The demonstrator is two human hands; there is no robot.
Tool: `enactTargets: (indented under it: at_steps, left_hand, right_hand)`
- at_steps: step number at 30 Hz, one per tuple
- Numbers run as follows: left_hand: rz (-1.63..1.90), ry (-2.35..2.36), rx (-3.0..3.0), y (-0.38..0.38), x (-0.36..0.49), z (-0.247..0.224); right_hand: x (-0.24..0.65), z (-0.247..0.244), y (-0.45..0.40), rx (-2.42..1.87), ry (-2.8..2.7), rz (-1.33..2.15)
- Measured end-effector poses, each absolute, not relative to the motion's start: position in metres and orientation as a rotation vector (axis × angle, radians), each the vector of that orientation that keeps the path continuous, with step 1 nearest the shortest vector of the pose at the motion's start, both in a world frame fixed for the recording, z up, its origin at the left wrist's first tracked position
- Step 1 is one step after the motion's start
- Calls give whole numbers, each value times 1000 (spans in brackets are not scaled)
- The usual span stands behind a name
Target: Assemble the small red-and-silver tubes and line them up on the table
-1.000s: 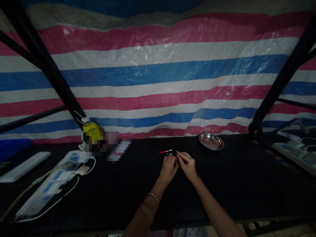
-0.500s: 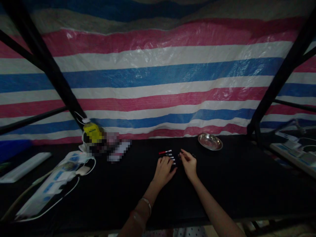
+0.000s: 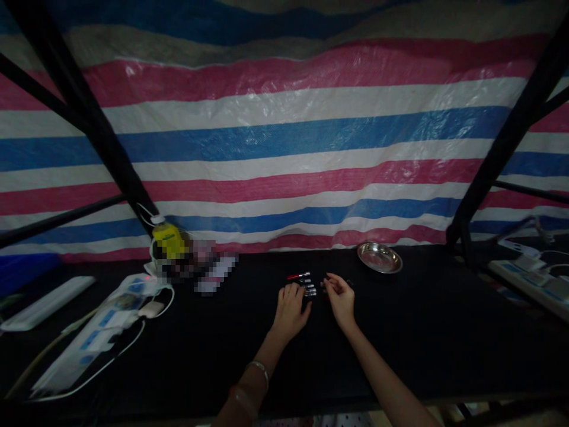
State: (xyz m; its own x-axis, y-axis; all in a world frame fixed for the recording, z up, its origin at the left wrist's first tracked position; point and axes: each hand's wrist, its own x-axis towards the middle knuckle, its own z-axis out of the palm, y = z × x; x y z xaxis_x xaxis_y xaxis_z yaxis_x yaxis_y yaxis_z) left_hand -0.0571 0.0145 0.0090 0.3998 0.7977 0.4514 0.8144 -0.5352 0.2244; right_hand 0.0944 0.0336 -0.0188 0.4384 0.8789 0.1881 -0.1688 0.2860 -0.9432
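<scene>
Side by side on the black tabletop (image 3: 427,332) lies a small row of thin tubes with silver ends. The farthest is a red tube (image 3: 298,276); nearer ones are dark, with a silver end (image 3: 310,292) showing past my fingers. My left hand (image 3: 290,309) rests palm down at the row's near left side, fingertips on or beside the tubes, thumb apart. To the right, my right hand (image 3: 341,299) is held with thumb and fingers pinched together. Whatever is in that pinch is too small and dark to name. A small dark bit shows just behind its knuckles.
A shiny metal dish (image 3: 380,257) stands at the back right. On the left are a white power strip (image 3: 100,332) with cables, a yellow-labelled bottle (image 3: 170,238) and blurred-out items. Black frame posts (image 3: 478,172) and a striped sheet (image 3: 284,142) bound the back.
My left hand has drawn slightly left and toward me, with its thumb shifting left, so more silver ends show. The right hand keeps nearly the same pinched pose.
</scene>
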Motion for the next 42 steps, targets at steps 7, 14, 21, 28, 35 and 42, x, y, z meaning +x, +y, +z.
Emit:
enactTargets:
  at_steps: [7,14,21,28,35,42]
  left_hand:
    - [-790,-1422,-2660,17,-57,8]
    - [-910,-1406,-2664,17,-57,9]
    - [-977,-1417,-2648,17,-59,9]
    - [-1024,-1433,-2662,18,-59,7]
    - [-1089,-1433,-2651,17,-61,8]
    - [-1125,-1436,-2670,18,-62,8]
  right_hand:
    - [92,-19,34,-1048,-871,809]
    - [90,-13,33,-988,-892,862]
    - [88,-4,29,-970,-857,920]
    - [80,-4,24,-981,-947,844]
    - [75,5,12,-948,-1278,623]
    - [75,5,11,-997,-1311,570]
